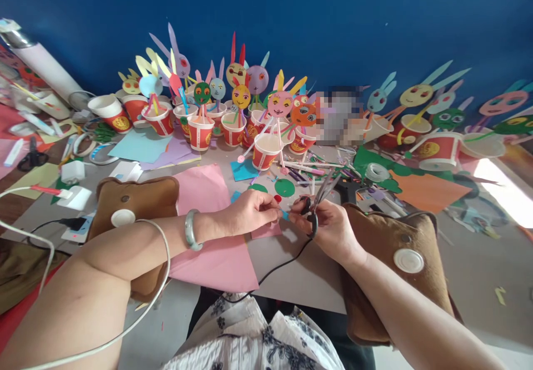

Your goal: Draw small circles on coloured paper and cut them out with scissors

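My left hand (256,214) is closed in a pinch near the middle of the table, its fingertips at one side of a small blue piece of paper (285,215). My right hand (331,226) has black-handled scissors (320,195) hooked in its fingers, blades pointing up and away. Its thumb and forefinger meet the blue piece from the other side. Pink paper (208,259) spreads below my left forearm. Just beyond my hands lie green paper circles (285,187) and a small red circle (277,198).
Red and white paper cups (266,151) holding paper rabbit faces line the blue wall. Brown cushions (137,198) lie under both forearms. A white cable (164,248) loops over my left arm; a black cable (287,262) crosses the front edge. Paper scraps, tape rolls and an orange sheet (428,189) lie right.
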### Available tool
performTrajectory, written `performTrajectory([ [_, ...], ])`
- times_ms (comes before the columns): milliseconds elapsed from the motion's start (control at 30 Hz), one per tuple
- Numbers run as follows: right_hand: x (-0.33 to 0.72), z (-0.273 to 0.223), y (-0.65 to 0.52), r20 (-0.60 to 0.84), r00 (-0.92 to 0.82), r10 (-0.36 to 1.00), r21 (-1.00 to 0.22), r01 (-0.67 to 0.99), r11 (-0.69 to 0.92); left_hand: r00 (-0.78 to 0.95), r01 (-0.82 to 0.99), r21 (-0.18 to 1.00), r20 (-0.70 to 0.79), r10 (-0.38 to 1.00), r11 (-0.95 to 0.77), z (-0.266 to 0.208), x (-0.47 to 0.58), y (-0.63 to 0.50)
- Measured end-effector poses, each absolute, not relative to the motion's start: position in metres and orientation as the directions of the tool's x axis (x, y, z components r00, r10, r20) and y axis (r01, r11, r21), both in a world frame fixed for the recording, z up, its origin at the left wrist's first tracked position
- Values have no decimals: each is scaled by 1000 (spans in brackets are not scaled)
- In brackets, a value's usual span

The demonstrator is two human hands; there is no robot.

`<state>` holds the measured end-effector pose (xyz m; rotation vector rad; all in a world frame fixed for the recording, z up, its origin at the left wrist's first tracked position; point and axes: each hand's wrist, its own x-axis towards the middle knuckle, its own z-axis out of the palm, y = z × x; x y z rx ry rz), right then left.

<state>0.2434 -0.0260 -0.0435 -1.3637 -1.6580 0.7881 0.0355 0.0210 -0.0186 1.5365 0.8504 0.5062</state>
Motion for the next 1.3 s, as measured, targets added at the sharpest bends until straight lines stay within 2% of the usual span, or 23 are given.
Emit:
performTrajectory([
  [200,243,-40,-24,193,-44,980,-899,392,194,604,154,974,-227,764,168,-20,37,24],
  [367,242,-40,-25,199,-22,980,-906,377,193,606,162,979,-197,771,123,-23,37,24],
  [633,241,-41,-26,154,-100,983,-918,354,180,650,154,987,-129,749,36,-24,36,21],
  [933,243,-42,-25,175,-21,984,-926,336,172,641,23,965,-214,737,260,-23,38,22],
  [1300,241,-43,-27,146,-52,988,-935,320,155,617,20,951,-254,745,308,-21,38,23],
])
